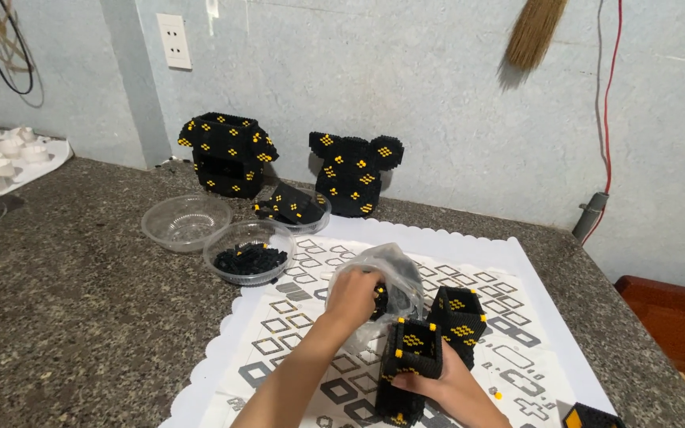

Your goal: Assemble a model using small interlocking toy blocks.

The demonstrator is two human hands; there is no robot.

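Right hand [445, 387] gripping black block tower [411, 366], left hand [352, 296] inside plastic bag [394, 273]; patterned mat [295, 317], granite counter [81, 301].

A pale blue wall [453, 103] with a white socket [174, 40] rises behind a speckled stone counter [65, 317].

From my seat the view is evenly lit and fairly bright, a soft, cool light with no hard beam. The pale wall [453, 119] shows gentle falloff toward the left corner. Shadows are weak: a faint one under the broom head [533, 32] on the wall, and soft dark patches beneath the clear bowls [186, 222] near the worktop's [81, 301] back edge. The plastic bag [386, 273] catches a mild sheen, no harsh glare. Focus holds across most of the frame, though my left hand [352, 297] looks slightly smeared. The black block pieces [227, 154] lose detail in their dark faces. Straight lines bow a little toward the picture's edges.
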